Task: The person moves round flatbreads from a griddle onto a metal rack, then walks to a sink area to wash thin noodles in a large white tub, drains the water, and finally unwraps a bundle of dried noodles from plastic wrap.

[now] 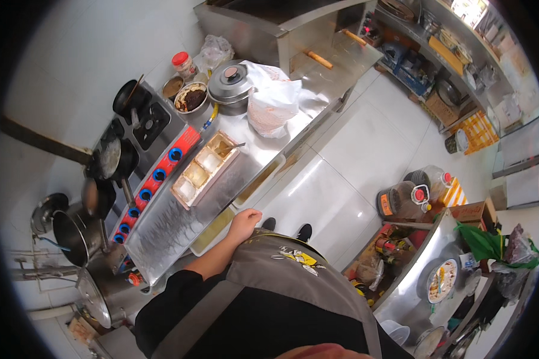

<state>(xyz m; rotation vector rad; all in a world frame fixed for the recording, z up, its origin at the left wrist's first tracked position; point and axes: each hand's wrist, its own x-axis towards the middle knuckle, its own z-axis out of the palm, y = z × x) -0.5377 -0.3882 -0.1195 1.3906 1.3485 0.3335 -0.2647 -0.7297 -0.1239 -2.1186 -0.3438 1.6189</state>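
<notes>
My left hand (245, 225) rests at the front of my grey apron (292, 264), near the edge of the steel counter (161, 242). Its fingers are loosely curled together, and nothing shows in it. My right hand is out of view. On the counter stands a seasoning box (202, 172) with several compartments and a spoon in the far one. Beyond it are a lidded metal pot (230, 83), a white plastic bag (274, 105), a bowl of dark sauce (191, 98) and a red-lidded jar (184, 65).
Left, a gas stove (152, 125) with blue knobs carries a saucepan (130, 96) and several pans; a tall pot (74, 235) stands nearby. Large oil bottles (397, 199) stand on the floor at right, beside a steel table (406, 287) bearing a patterned bowl (442, 280). Shelves (413, 38) line the upper right.
</notes>
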